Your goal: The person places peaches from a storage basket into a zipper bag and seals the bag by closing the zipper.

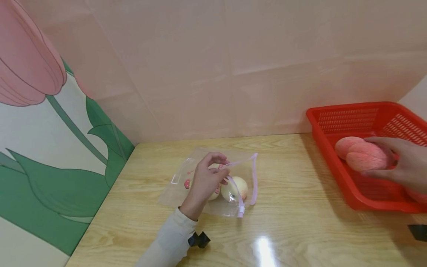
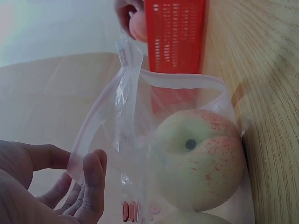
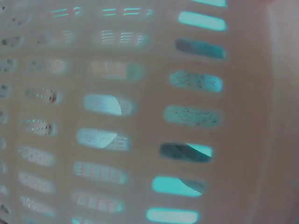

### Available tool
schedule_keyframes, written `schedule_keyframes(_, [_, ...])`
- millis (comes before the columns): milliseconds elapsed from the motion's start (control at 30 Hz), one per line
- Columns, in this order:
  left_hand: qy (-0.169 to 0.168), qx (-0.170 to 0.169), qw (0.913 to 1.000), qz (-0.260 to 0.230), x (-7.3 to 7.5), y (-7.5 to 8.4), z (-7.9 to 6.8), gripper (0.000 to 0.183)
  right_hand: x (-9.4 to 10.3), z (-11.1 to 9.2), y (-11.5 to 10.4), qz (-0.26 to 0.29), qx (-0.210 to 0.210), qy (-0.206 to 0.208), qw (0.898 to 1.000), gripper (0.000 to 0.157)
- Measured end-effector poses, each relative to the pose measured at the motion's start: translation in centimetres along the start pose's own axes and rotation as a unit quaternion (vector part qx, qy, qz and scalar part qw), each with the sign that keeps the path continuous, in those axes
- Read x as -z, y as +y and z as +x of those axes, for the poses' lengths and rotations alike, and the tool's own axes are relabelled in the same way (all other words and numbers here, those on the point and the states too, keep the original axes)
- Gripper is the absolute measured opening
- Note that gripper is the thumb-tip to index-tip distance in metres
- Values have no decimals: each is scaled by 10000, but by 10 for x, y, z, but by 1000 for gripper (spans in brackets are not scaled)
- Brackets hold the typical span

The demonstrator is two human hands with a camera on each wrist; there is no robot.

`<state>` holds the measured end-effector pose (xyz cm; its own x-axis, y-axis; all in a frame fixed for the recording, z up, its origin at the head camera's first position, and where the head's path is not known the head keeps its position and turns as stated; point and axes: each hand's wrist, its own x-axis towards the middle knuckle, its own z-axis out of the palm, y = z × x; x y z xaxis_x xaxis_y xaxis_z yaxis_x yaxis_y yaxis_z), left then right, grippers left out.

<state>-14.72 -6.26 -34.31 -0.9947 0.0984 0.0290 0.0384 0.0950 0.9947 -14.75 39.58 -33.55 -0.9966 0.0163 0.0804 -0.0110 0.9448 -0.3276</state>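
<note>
A clear zip bag [image 1: 207,213] with a pink zip edge and red printed pictures lies on the wooden table. Inside it are pale yellow peaches, one peach [image 2: 201,163] near the mouth and another [image 2: 191,218] partly seen behind it. My left hand [image 1: 207,180] pinches the bag's upper lip between thumb and fingers, holding the mouth apart. At the right, my right hand [image 1: 405,159] grips a pink peach [image 1: 367,155] inside the red basket [image 1: 333,178]. Against it sits a second pink peach [image 1: 347,144]. The right wrist view shows only blurred basket slots.
Another pink peach [image 1: 417,194] shows at the basket's near right corner, partly hidden by the rim. The white zip slider [image 1: 241,210] hangs at the bag's near corner. A pinkish covered wall [image 1: 227,92] rises behind the table [image 1: 283,222].
</note>
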Motion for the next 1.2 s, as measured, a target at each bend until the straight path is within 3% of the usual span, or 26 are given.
schedule_keyframes(333, [80,45,9999,144,0,3,0,27,8,-6,-14,-29,47,322,9995,131])
schedule_keyframes(933, [42,144,9998,111,-1,-2,-2,27,18,-13,-24,-62,57,374,9993,128])
schedule_keyframes(1200, [48,66,9998,163,-2,0,-3,25,17,-19,-32,289,286,607,9973,113])
